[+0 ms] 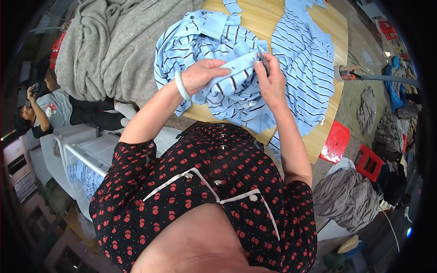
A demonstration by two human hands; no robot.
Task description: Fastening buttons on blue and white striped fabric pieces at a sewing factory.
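Note:
A bunched light-blue knit shirt with dark and white stripes lies in front of me on the wooden table. My left hand, with a pale bangle at the wrist, is closed on a plain blue band of the shirt, the thumb on top. At the far end of that band, my right hand pinches small dark thread snips close to the cloth. Their blades are partly hidden by the fingers and cannot be made out well. Another shirt of the same stripes is spread to the right.
A large heap of grey knit cloth covers the left. Bare wood of the table shows at right. Red stools and grey garment piles stand beyond it. At left are a white-framed bin and a seated person.

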